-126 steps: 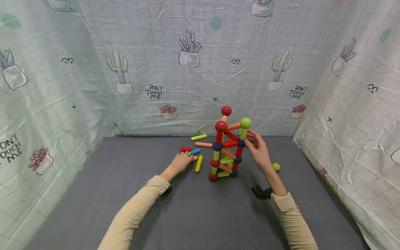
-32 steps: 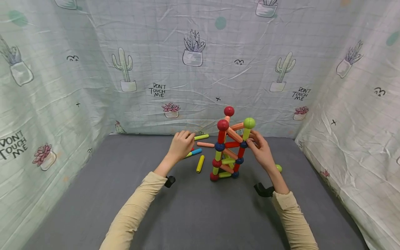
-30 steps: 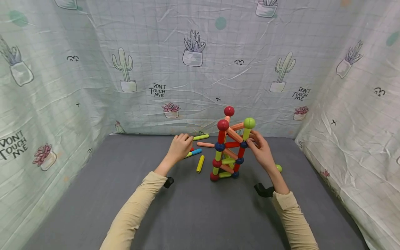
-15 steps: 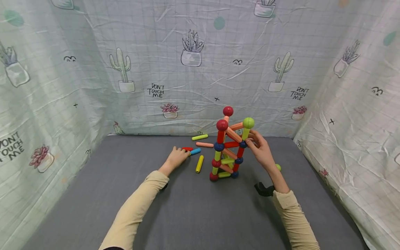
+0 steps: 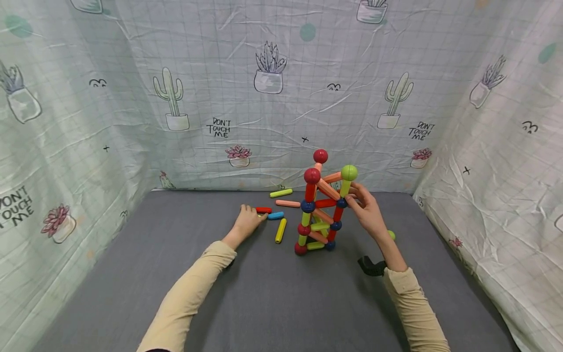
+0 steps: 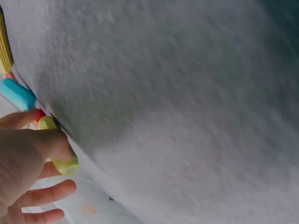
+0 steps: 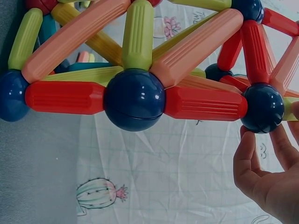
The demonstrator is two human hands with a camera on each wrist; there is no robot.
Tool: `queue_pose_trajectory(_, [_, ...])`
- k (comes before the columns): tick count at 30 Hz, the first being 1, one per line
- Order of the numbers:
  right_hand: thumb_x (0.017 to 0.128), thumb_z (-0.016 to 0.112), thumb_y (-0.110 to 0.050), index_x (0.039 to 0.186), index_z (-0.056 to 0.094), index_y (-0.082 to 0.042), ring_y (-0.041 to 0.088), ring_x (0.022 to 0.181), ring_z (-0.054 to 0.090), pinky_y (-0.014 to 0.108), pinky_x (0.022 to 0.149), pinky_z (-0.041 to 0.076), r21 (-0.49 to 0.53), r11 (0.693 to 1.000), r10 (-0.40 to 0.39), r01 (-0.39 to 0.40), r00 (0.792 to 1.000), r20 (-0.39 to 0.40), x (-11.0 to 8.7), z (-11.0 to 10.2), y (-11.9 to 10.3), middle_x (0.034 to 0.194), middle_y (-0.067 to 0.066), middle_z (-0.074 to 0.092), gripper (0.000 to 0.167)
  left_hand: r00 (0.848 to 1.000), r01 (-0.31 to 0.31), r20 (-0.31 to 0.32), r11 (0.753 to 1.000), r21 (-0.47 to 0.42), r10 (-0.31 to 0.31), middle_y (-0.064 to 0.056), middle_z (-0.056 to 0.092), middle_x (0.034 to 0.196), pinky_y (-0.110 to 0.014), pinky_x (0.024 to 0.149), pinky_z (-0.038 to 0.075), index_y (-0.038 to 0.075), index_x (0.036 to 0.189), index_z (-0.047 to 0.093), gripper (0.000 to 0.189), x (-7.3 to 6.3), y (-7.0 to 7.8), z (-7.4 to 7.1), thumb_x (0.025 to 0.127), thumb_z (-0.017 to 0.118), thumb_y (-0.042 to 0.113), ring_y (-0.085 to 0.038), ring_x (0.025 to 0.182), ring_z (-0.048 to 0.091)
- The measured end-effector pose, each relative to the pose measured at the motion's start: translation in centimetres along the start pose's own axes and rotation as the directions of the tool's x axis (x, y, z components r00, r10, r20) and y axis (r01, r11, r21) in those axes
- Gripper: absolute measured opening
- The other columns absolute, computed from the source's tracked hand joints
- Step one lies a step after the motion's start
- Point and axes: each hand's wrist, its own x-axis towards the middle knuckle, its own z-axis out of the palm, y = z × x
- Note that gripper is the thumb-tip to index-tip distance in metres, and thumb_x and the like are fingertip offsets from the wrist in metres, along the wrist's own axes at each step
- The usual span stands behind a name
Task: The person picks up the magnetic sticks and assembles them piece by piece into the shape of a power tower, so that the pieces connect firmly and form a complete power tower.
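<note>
A tower of magnetic rods and balls [image 5: 323, 203] stands upright right of centre in the head view. My right hand [image 5: 367, 208] grips its upper right joint, with thumb and fingers about a navy ball [image 7: 263, 108]. A lime ball tops the short lime rod [image 5: 345, 187] above that joint. Over the loose rods on the left, my left hand [image 5: 245, 225] pinches a lime rod [image 6: 65, 166] between thumb and finger, low at the table. The hand covers most of that rod in the head view. Close by lie a blue rod [image 5: 276, 215] and a red rod [image 5: 264, 210].
More loose rods lie between the left hand and the tower: a yellow rod [image 5: 281, 231], a salmon rod [image 5: 288, 203] and a lime rod [image 5: 281, 193] at the back. A loose lime ball [image 5: 391, 235] sits beside the right wrist. A printed curtain [image 5: 281, 122] surrounds the grey table.
A salmon rod has been added diagonally at the tower's upper front. The left hand rose, then came down to the loose rods and took hold of a lime one. The right hand stayed on the tower.
</note>
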Motion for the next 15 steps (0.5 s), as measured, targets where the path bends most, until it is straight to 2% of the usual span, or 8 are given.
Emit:
queue_pose_trajectory(2, [0.093, 0.046, -0.017, 0.133, 0.038, -0.006, -0.004, 0.095, 0.049, 0.013, 0.075, 0.043, 0.0, 1.0, 0.001, -0.001, 1.0, 0.002, 0.0, 0.0, 0.0, 0.122, 0.023, 0.05, 0.042, 1.0, 0.024, 0.01, 1.0, -0.002, -0.024, -0.011, 0.063, 0.084, -0.041, 0.075, 0.043, 0.033, 0.121, 0.055, 0.036, -0.2, -0.2, -0.1, 0.09, 0.046, 0.015, -0.028, 0.078, 0.057])
queue_pose_trajectory(5, [0.093, 0.046, -0.016, 0.133, 0.038, -0.005, -0.004, 0.095, 0.049, 0.013, 0.075, 0.043, -0.002, 1.0, 0.002, -0.002, 1.0, 0.006, 0.0, 0.0, 0.0, 0.122, 0.023, 0.05, 0.043, 0.998, 0.059, -0.014, 0.994, -0.09, -0.061, -0.014, 0.062, 0.087, -0.045, 0.075, 0.043, 0.028, 0.115, 0.059, 0.03, -0.4, -0.7, -0.8, 0.089, 0.049, 0.016, -0.031, 0.079, 0.057])
queue_pose_trajectory(8, [0.093, 0.046, -0.016, 0.133, 0.038, -0.006, -0.003, 0.096, 0.049, 0.015, 0.076, 0.043, -0.001, 1.0, 0.006, -0.006, 1.0, 0.005, 0.0, -0.1, -0.1, 0.122, 0.023, 0.05, 0.042, 0.991, 0.1, -0.069, 0.973, -0.209, -0.117, -0.015, 0.06, 0.089, -0.046, 0.074, 0.043, 0.026, 0.113, 0.058, 0.028, 0.0, -1.4, -2.1, 0.087, 0.054, 0.016, -0.033, 0.079, 0.055])
queue_pose_trajectory(11, [0.093, 0.046, -0.018, 0.133, 0.039, -0.007, -0.002, 0.097, 0.049, 0.022, 0.079, 0.043, -0.003, 1.0, 0.013, -0.013, 1.0, 0.003, 0.0, -0.1, -0.3, 0.123, 0.022, 0.05, 0.042, 0.972, 0.114, -0.159, 0.943, -0.313, -0.171, -0.015, 0.059, 0.09, -0.044, 0.068, 0.043, 0.025, 0.115, 0.054, 0.032, 0.6, -2.1, -4.0, 0.085, 0.059, 0.015, -0.031, 0.077, 0.054])
queue_pose_trajectory(15, [0.093, 0.046, -0.019, 0.134, 0.038, -0.007, -0.001, 0.097, 0.048, 0.032, 0.083, 0.041, -0.005, 1.0, 0.018, -0.018, 1.0, 0.007, 0.0, -0.2, -0.5, 0.124, 0.022, 0.049, 0.043, 0.927, 0.055, -0.308, 0.887, -0.458, -0.216, -0.011, 0.058, 0.091, -0.039, 0.063, 0.04, 0.02, 0.119, 0.052, 0.037, 1.3, -2.8, -7.4, 0.084, 0.062, 0.019, -0.028, 0.077, 0.052])
